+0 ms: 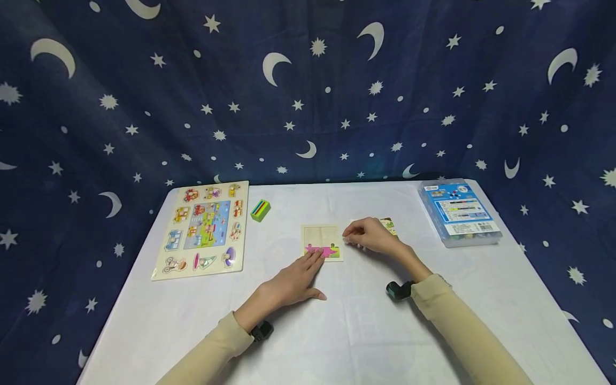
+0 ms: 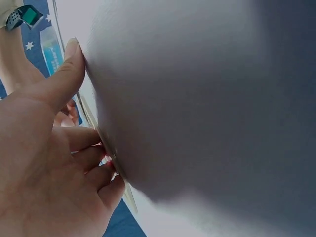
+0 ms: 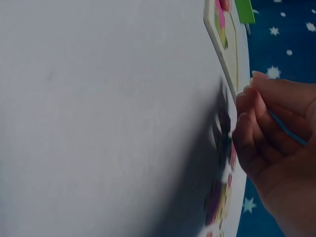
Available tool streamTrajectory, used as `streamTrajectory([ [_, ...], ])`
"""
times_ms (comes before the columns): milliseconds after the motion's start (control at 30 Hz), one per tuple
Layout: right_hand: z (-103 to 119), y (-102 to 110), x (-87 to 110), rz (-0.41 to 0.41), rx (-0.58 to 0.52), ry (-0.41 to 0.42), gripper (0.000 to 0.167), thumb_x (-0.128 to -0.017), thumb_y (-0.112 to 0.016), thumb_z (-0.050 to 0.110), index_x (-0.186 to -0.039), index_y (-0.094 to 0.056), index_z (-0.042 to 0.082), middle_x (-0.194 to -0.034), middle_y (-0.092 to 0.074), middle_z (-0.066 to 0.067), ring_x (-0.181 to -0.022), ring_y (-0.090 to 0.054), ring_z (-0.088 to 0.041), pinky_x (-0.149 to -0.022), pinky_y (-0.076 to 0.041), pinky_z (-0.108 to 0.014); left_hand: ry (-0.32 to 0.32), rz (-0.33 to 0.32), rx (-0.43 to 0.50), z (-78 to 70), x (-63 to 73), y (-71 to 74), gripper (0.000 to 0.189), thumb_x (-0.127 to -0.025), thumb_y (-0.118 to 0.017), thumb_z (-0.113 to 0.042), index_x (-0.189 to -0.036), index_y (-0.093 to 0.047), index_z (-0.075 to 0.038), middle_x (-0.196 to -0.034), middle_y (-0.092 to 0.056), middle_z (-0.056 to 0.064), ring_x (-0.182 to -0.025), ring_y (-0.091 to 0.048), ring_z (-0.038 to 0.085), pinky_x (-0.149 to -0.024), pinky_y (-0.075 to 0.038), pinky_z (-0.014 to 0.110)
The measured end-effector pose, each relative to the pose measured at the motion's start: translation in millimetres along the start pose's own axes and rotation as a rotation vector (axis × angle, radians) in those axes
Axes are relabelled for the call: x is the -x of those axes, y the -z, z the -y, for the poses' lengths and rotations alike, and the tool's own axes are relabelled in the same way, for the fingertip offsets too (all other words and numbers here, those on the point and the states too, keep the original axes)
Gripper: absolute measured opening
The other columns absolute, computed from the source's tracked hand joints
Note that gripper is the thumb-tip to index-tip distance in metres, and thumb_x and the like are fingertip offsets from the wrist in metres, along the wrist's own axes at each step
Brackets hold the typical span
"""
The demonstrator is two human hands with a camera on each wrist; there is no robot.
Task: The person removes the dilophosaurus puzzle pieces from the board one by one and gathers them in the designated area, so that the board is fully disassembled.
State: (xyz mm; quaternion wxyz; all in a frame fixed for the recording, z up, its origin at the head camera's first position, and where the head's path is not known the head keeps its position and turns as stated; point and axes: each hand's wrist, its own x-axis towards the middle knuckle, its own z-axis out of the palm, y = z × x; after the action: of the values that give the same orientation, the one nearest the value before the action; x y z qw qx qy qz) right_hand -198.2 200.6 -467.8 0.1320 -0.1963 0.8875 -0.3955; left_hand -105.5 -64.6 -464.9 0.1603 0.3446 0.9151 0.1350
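Observation:
A small square wooden puzzle tray (image 1: 313, 235) lies mid-table, bare in its upper part. Along its lower edge sit pink and green puzzle pieces (image 1: 331, 252). My left hand (image 1: 294, 282) reaches over the lower left corner, fingertips resting on the pieces and thumb spread out on the cloth. Just past the tray's right edge is my right hand (image 1: 372, 235), its fingers loosely bent and thumb and fingertips close together; nothing shows between them in the right wrist view. Loose printed puzzle pieces (image 3: 217, 202) lie on the table beneath and beyond this hand, partly hidden by it.
On the left lies a large wooden peg puzzle board (image 1: 207, 230) with pictured vehicles. A small green block (image 1: 260, 210) with coloured stripes is beside it. At the back right stands a clear plastic box (image 1: 459, 214) with a blue label. A starry curtain (image 1: 308, 107) hangs behind the table.

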Motion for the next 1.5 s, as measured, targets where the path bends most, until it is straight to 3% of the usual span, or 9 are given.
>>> streamTrajectory([
  [267, 8.6, -13.1, -10.5, 0.073, 0.055, 0.029, 0.01, -0.093, -0.076, 0.013, -0.101, -0.08, 0.008, -0.092, -0.077, -0.001, -0.069, -0.06, -0.009, -0.065, -0.049, -0.025, 0.003, -0.01, -0.013, -2.2, -0.7, -0.3, 0.096, -0.093, -0.071, -0.05, -0.16, -0.029, 0.004, -0.169, -0.023, 0.019, -0.157, -0.024, 0.035, -0.124, -0.031, 0.046],
  [700, 16.0, -19.5, -12.7, 0.096, 0.107, 0.059, 0.004, -0.09, -0.078, 0.008, -0.094, -0.079, 0.007, -0.079, -0.072, 0.002, -0.071, -0.058, -0.007, -0.069, -0.049, -0.024, 0.005, -0.005, -0.017, -3.4, -1.0, -1.0, 0.096, -0.092, -0.072, -0.049, -0.16, -0.029, 0.004, -0.169, -0.023, 0.019, -0.158, -0.022, 0.035, -0.124, -0.031, 0.047],
  [1000, 13.4, -21.4, -15.1, 0.095, 0.029, 0.015, 0.006, -0.089, -0.079, 0.007, -0.093, -0.074, 0.007, -0.079, -0.071, 0.002, -0.072, -0.06, -0.009, -0.07, -0.051, -0.025, 0.007, -0.006, -0.02, -1.8, -1.9, -2.3, 0.096, -0.093, -0.071, -0.05, -0.16, -0.028, 0.003, -0.169, -0.023, 0.019, -0.158, -0.022, 0.035, -0.124, -0.031, 0.046],
  [1233, 16.2, -17.9, -12.2, 0.102, -0.03, 0.022, 0.008, -0.089, -0.078, 0.007, -0.095, -0.073, 0.007, -0.08, -0.071, 0.0, -0.069, -0.059, -0.01, -0.062, -0.05, -0.024, 0.016, -0.001, -0.018, -0.9, -1.9, -3.1, 0.097, -0.092, -0.071, -0.051, -0.161, -0.028, 0.002, -0.17, -0.023, 0.018, -0.158, -0.022, 0.034, -0.124, -0.031, 0.046],
  [1500, 14.5, -7.2, -2.7, 0.059, -0.028, 0.01, 0.008, -0.09, -0.075, 0.008, -0.098, -0.074, 0.007, -0.083, -0.072, 0.0, -0.071, -0.062, -0.012, -0.065, -0.051, -0.025, 0.028, -0.006, -0.014, -0.5, -1.4, -2.6, 0.097, -0.092, -0.072, -0.051, -0.161, -0.028, 0.001, -0.17, -0.023, 0.017, -0.158, -0.021, 0.033, -0.124, -0.032, 0.046],
])
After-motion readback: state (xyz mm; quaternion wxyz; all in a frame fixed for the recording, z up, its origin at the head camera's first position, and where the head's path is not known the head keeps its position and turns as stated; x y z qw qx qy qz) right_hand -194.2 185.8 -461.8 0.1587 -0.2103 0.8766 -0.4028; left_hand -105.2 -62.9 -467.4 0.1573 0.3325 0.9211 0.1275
